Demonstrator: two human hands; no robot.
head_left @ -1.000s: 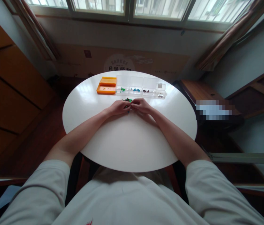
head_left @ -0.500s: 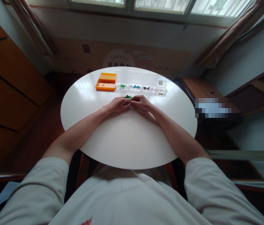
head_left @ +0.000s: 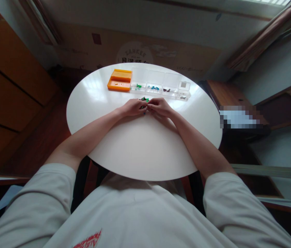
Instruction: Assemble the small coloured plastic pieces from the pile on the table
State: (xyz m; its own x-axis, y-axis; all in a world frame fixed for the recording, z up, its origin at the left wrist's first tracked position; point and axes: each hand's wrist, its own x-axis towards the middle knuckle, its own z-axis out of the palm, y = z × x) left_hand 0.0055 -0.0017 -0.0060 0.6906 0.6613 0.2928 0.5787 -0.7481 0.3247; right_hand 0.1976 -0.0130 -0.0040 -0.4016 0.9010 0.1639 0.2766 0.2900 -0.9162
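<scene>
A small heap of green and dark pieces [head_left: 144, 99] lies on the white table just beyond my fingertips. My left hand [head_left: 133, 107] rests at the near left side of the heap, its fingers curled and pressed together. From the right, my right hand [head_left: 160, 107] meets it with thumb and fingers in a pinch. The fingertips of both hands nearly touch; whatever they hold is too small or hidden to make out. One tiny blue piece [head_left: 144, 113] lies on the table below my left fingertips.
Behind the heap stand an orange box [head_left: 119, 85] with a few small bits, and clear lidded compartments holding green pieces [head_left: 138, 86], blue pieces [head_left: 155, 88] and dark pieces [head_left: 166, 90]. A small clear box [head_left: 184, 86] ends the row. The oval table [head_left: 145, 151] has a curved edge.
The head view has tilted downward, so the table and boxes sit higher in the picture. Both hands stay together at the heap, with only slight finger movement.
</scene>
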